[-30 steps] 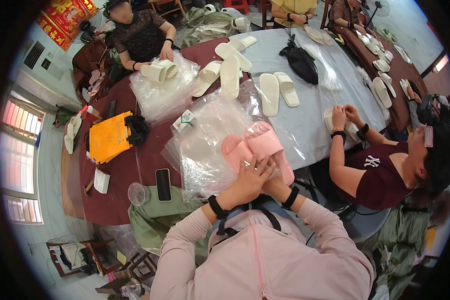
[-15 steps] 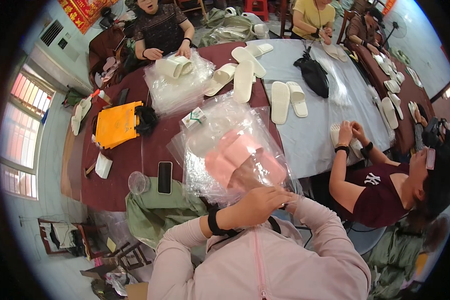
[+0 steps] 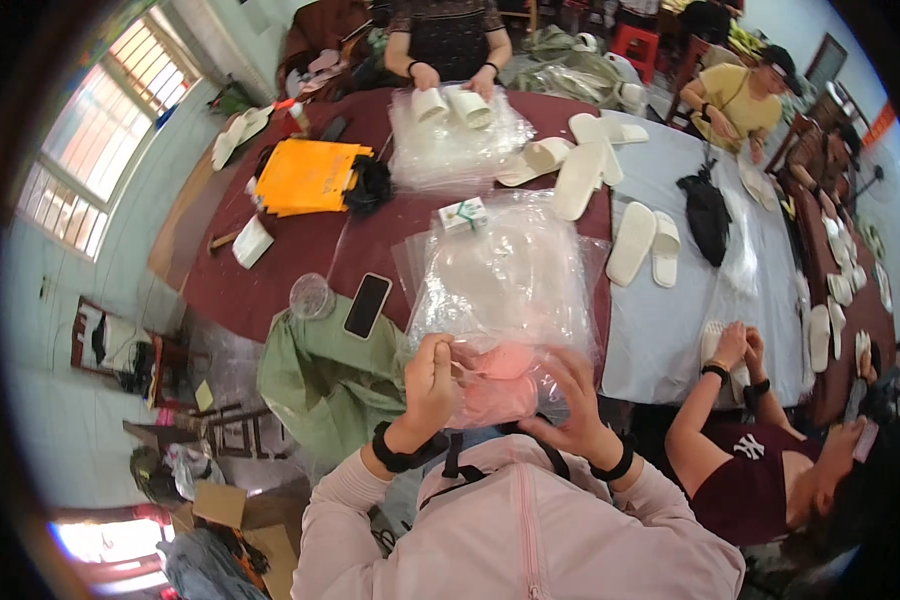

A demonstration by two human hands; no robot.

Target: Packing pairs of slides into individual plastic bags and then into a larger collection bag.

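Note:
A pair of pink slippers [image 3: 500, 378] is inside a clear plastic bag [image 3: 462, 410], close in front of my chest at the table's near edge. My left hand [image 3: 430, 392] is closed on the left edge of this bag, thumb uppermost. At the bag's right side, my right hand [image 3: 573, 405] touches the plastic with its fingers apart. Reflections on the plastic partly blur the slippers. Just beyond lies a stack of clear plastic bags [image 3: 505, 255], with a small white and green box [image 3: 462, 214] on its far left part.
A phone [image 3: 368, 305] and a round clear container [image 3: 312, 296] lie left of the stack, near green cloth [image 3: 315, 375]. Orange bags [image 3: 308, 178] sit farther left. White slippers [image 3: 630, 243] lie on the grey cover at right. Co-workers handle slippers across the table and at my right.
The pink slippers have come off the stack toward my chest, inside the bag. My hands, formerly together at its right, are now on opposite sides. The whole view has shifted.

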